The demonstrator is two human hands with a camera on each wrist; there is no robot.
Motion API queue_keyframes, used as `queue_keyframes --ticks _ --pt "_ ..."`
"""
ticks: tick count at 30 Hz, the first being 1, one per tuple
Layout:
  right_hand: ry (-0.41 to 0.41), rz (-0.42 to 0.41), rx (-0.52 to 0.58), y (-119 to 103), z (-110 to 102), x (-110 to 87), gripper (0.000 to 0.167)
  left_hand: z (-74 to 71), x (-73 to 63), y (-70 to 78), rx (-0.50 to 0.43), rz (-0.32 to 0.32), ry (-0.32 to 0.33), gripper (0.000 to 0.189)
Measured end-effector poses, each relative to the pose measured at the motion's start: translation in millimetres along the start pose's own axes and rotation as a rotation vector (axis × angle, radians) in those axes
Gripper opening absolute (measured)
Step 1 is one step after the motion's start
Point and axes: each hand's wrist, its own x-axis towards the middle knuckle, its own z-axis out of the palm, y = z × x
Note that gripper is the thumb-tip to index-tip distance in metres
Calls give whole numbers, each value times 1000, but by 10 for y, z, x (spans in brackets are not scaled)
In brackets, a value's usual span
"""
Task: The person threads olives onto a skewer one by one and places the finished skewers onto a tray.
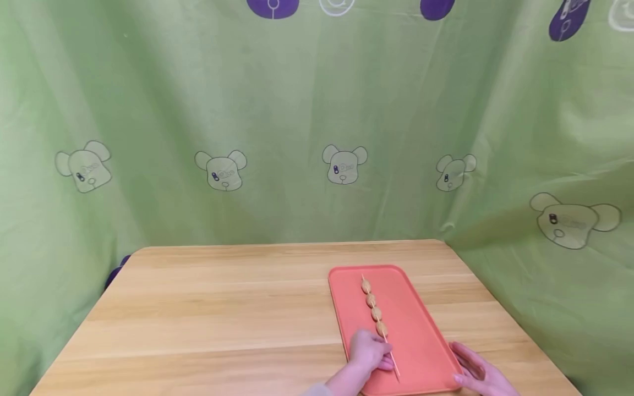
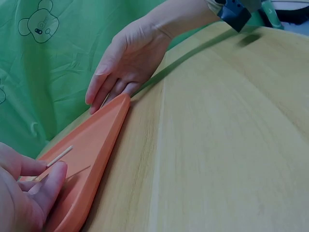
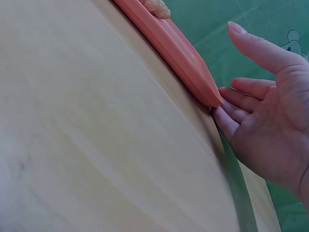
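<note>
A skewer (image 1: 372, 308) with several brown, wrinkled balls threaded on it lies lengthwise over a coral-red tray (image 1: 416, 341). My left hand (image 1: 367, 351) pinches the bare lower part of the stick between thumb and fingers. In the left wrist view the stick's end (image 2: 63, 153) sticks out past the fingertips, above the tray's floor. At the near right corner of the tray is my right hand (image 1: 482, 374). Its fingers (image 3: 241, 102) are extended and touch the tray's corner from outside, with the thumb spread apart in the right wrist view.
The tray rests on the right part of a light wooden table (image 1: 208, 319). A green curtain (image 1: 287, 110) printed with bear heads hangs behind the table and along both sides. In the left wrist view a dark band (image 2: 235, 14) circles the right wrist.
</note>
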Motion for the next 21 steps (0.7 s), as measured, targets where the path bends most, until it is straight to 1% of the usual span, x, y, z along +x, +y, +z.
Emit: queue_keyframes --ticks 1,4,7,9,11,16,19,21 --pt "-1 5 0 -7 4 4 76 -7 -5 0 -2 -4 -4 3" --pt "-25 -31 2 -10 5 9 75 -19 -20 12 26 -9 -3 4" --pt "-44 -76 -1 -1 -5 11 74 -29 -28 41 87 10 9 7" --pt "-42 -90 -9 2 -13 19 73 -39 -29 66 125 25 17 10" --pt "-27 -95 -42 0 -12 29 73 -52 -27 91 145 36 20 12" --pt "15 -72 -90 -39 16 51 71 -108 -20 150 166 64 8 12" --pt "70 -67 -111 -83 55 49 67 -183 -9 187 168 99 1 12" --pt "134 -46 -121 -123 90 49 65 -251 9 223 170 122 5 11"
